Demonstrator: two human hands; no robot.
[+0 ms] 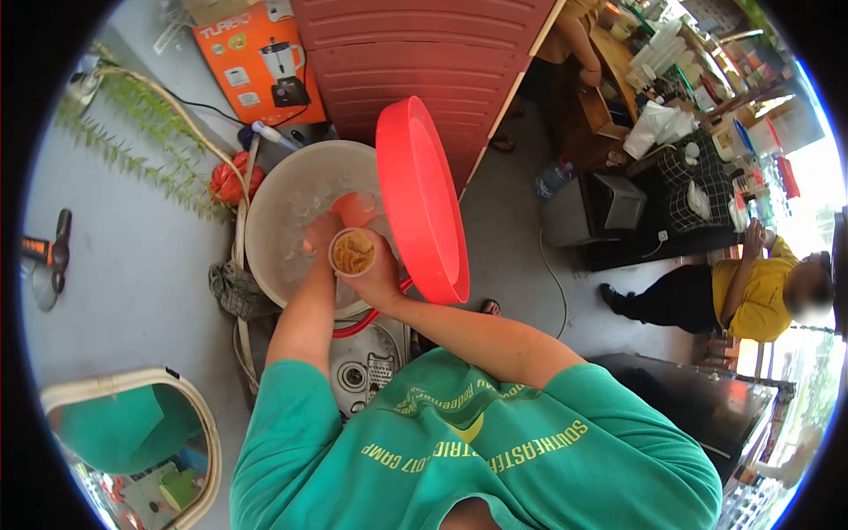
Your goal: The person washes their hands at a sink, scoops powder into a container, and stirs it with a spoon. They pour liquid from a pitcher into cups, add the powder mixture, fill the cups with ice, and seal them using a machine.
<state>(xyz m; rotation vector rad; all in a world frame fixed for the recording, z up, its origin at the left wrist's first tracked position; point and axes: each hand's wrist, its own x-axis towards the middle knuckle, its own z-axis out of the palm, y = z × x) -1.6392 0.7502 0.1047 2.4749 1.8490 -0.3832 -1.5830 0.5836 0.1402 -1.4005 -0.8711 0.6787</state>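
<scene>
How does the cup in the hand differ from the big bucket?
The cup is much smaller than the bucket. The cup is held in the right hand, while the bucket stands below. The cup holds amber-brown contents; the bucket holds loose ice. Both have round, open tops.

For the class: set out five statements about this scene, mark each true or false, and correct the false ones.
1. The right hand holds a clear cup. True.
2. The bucket contains ice. True.
3. The red lid fully covers the bucket. False: it is tipped up at the right, leaving the ice visible.
4. The left hand rests on the blender box. False: it reaches into the bucket.
5. A person in yellow is at the right of the view. True.
</scene>
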